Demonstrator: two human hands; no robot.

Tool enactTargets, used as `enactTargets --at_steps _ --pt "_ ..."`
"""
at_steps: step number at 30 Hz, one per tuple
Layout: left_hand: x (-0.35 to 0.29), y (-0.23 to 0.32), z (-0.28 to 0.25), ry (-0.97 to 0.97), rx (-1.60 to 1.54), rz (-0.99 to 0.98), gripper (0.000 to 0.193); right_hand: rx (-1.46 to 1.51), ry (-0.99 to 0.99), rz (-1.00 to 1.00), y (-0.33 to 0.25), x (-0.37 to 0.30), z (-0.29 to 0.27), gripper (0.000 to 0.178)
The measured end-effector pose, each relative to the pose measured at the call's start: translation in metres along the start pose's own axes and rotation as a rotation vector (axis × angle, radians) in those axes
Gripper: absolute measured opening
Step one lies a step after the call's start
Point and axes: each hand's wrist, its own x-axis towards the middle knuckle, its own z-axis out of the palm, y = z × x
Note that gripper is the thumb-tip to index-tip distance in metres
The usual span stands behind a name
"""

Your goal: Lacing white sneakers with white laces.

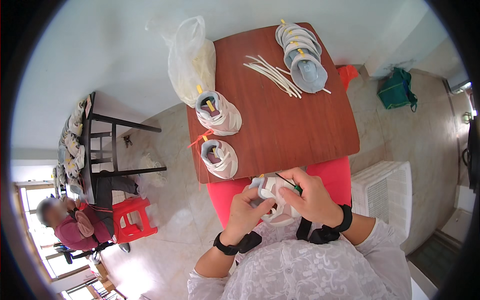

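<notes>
A pale pink and white shoe upper (270, 186) is held between my hands at the table's near edge, over my lap. My left hand (246, 209) grips its left side at the collar, thumb bent toward the opening. My right hand (314, 199) is closed around a thin dark-shafted tool with a green handle (298, 189) and presses against the upper's right side. The exact tip of the tool's work is hard to see. To the left on the table stand a shoe upper (220, 162) and, farther back, another shoe upper (227, 120), both with yellow tabs.
The brown table (260, 135) carries white laces (275, 75), nested grey uppers (309, 75) and a plastic bag (187, 65). A red cord (201, 137) lies at left. A white basket (385, 195) stands right. A person (82, 225) sits at another table at far left.
</notes>
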Motion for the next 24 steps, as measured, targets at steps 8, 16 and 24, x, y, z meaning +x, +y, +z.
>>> enactTargets --at_steps 8,16,24 --pt "-0.002 -0.001 -0.003 -0.023 -0.019 -0.003 0.017 0.010 -0.004 -0.057 0.000 0.002 0.004 0.027" --pt "0.001 -0.004 -0.004 -0.009 -0.024 0.065 0.017 -0.051 0.040 -0.129 0.001 0.007 0.004 0.027" --pt "0.001 0.004 -0.009 0.065 -0.031 0.047 0.016 -0.703 0.080 -0.526 -0.018 -0.011 -0.006 0.023"
